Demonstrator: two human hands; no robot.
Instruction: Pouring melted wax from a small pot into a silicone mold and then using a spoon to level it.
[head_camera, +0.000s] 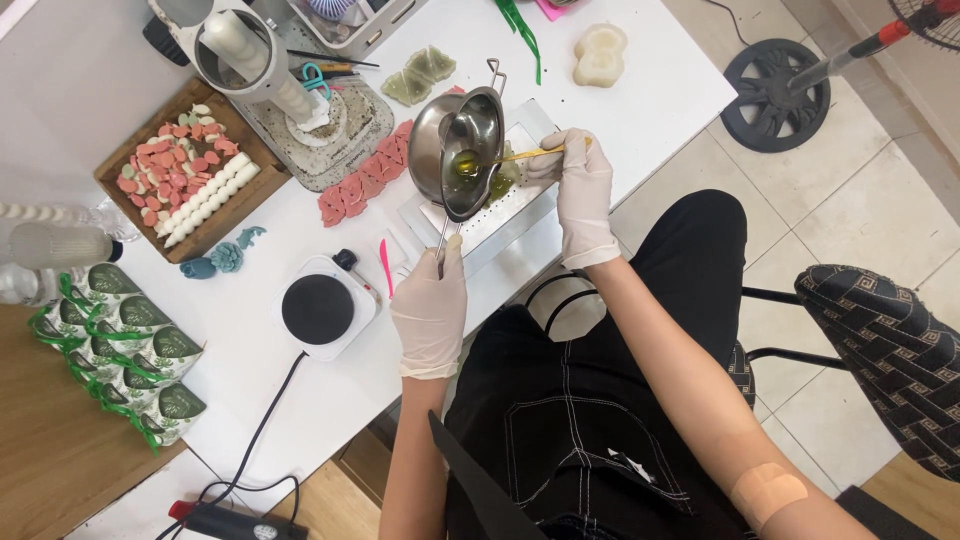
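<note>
Steel melting pot (462, 150), tilted over the white mould tray (500, 205) at table centre; left hand (432, 305) fingers clamped round its thin, rigid, likely slippery handle; right hand (580, 180) pinches a stirring stick (520, 155); hot liquid inside shifts, so grip the handle end.

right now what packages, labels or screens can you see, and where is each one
Wrapped packets: a cluster at the left table edge, clear wrap over green and white contents, tied with green ribbon.
Clear bottles: lying at the far left above the packets, pale and see-through; any labels too small to tell.
Wooden tray: upper left on the table, holding loose pink, green and white pieces, unwrapped.
No screens or signs in view.
</note>
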